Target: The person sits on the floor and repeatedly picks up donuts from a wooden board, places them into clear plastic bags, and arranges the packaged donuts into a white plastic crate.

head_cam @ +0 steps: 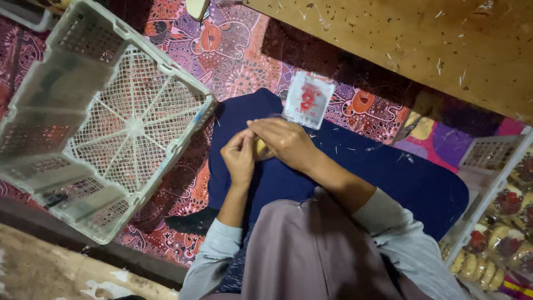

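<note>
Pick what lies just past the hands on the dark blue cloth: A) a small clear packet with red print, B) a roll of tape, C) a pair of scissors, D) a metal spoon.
A: a small clear packet with red print lies just beyond the right hand and left hand.

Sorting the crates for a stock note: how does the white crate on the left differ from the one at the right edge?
The left crate is in full view, with nothing visible in it and the patterned mat showing through its mesh; the right crate is cut off by the frame and holds wrapped pastries. The left one sits skewed. Both are white perforated plastic.
</note>
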